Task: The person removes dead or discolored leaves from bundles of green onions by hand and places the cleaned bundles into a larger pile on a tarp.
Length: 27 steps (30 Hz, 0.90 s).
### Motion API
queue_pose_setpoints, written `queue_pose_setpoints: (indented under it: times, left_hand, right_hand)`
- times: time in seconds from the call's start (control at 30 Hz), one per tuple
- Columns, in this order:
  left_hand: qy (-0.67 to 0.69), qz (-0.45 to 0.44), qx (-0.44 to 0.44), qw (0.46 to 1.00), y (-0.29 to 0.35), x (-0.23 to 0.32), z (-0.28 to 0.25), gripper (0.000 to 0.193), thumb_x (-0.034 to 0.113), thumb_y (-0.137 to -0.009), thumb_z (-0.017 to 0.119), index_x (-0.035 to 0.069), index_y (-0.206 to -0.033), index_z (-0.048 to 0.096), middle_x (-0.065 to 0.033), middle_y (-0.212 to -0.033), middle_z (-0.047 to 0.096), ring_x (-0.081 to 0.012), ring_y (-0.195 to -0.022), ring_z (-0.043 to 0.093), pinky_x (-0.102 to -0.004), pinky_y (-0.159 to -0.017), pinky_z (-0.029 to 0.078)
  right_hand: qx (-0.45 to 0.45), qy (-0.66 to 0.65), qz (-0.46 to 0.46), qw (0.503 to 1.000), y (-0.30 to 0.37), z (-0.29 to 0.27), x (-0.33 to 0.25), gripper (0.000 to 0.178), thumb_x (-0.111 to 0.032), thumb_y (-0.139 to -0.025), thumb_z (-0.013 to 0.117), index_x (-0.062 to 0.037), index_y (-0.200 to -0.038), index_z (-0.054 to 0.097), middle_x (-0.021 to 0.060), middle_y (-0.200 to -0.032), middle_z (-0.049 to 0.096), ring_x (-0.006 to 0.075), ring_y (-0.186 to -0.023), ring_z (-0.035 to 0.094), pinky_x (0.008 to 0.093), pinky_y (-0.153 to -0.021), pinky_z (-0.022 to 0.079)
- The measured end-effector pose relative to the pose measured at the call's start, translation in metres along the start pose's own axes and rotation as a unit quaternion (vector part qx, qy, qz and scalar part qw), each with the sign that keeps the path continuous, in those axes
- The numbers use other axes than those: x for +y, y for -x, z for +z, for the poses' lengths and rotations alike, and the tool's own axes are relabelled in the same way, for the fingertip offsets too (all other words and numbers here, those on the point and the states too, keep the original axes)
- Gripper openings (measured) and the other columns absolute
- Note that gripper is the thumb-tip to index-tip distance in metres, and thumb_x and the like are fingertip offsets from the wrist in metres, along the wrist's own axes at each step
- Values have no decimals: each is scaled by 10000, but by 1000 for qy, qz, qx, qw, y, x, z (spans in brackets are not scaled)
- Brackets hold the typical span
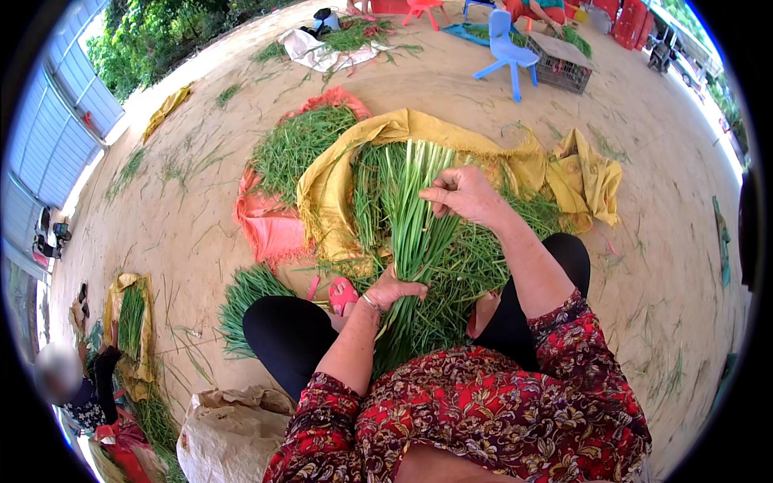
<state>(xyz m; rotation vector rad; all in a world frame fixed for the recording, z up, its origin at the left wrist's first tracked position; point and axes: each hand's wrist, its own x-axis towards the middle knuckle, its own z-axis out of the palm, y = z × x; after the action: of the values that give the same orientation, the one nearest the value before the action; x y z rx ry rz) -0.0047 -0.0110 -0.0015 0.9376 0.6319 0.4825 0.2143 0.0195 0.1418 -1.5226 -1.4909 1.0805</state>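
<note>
Reference is the yellow sack (407,122), spread on the floor in front of the seated person. Floor (668,209) is tan, bare-looking and dusty, with green scraps strewn all round the sack.

Bundle of green stalks (420,233) is held upright-ish over the near part of the sack, pale ends up. Left hand (392,290) is wrapped round its lower part, thumb across the front. Right hand (465,196) is at the pale ends: fingers curled, thumb close to forefinger. Can't tell if it has a stalk pinched.

Loose greens (471,266) are heaped on the near side of the sack. Pink-red sack (270,229) sits just left of it, touching, with more greens on top. Whitish sack (233,439) is nearer the person, left of the yellow one.

Room: pale blue metal wall (48,133) well left of the yellow sack, trees (165,40) far left beyond it. Blue chair (513,55) and wire crate (561,71) stand beyond it, slightly right. White cloth (330,55) is beyond it, slightly left.
</note>
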Motion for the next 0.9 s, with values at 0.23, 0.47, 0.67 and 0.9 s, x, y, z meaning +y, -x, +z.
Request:
queue_pose_setpoints:
  times: [0.23,0.47,0.67,0.9]
  left_hand:
    - [50,1,-55,997,-5,-14,-21,360,-2,-706,757,4,-1038,620,-91,-832,653,-197,-698,618,-334,-647,511]
    - [106,13,-48,993,-6,-18,-28,426,21,-714,766,13,-1103,594,-109,-865,645,-216,-690,610,-359,-650,508]
    - [44,-21,-18,999,-8,-19,-31,492,-43,-693,762,11,-1152,594,-106,-889,672,-214,-735,647,-348,-681,545]
    - [14,9,-38,999,-2,-9,-16,393,52,-686,756,-22,-1048,621,-98,-836,649,-215,-699,621,-343,-653,503]
  right_hand:
    - [68,-536,-238,807,5,-59,-20,184,-207,-962,588,-59,-852,608,27,-724,619,183,-693,626,336,-658,515]
    - [296,313,-78,899,12,-75,11,191,-185,-883,658,-16,-963,616,108,-901,615,217,-793,616,364,-762,519]
    - [185,470,-215,836,8,-1,-7,540,-388,-779,742,10,-1120,615,121,-1125,533,284,-1155,474,483,-959,394]
    - [265,542,-202,772,4,-4,15,714,-636,-744,672,1,-1066,655,122,-1223,495,326,-1312,329,650,-1063,173]
